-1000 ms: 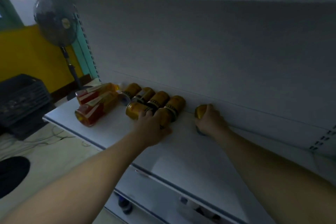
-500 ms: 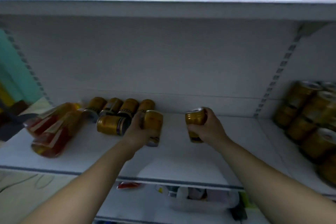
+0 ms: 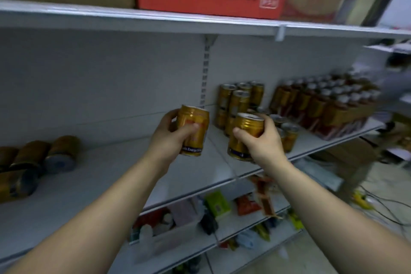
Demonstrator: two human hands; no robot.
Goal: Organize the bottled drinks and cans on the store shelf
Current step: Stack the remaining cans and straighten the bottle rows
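White shelf [image 3: 106,176]; left hand [image 3: 169,140] wraps fingers [image 3: 170,118] round left can [image 3: 196,115], right hand [image 3: 264,142] likewise round right can [image 3: 245,125]

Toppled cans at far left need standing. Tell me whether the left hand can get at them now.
Probably not yet: the left hand grips a can, though bare shelf toward the toppled cans leaves the way free.

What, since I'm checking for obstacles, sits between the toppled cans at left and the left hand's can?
Nothing: the head view shows only bare shelf between the toppled cans and the can the left hand grips.
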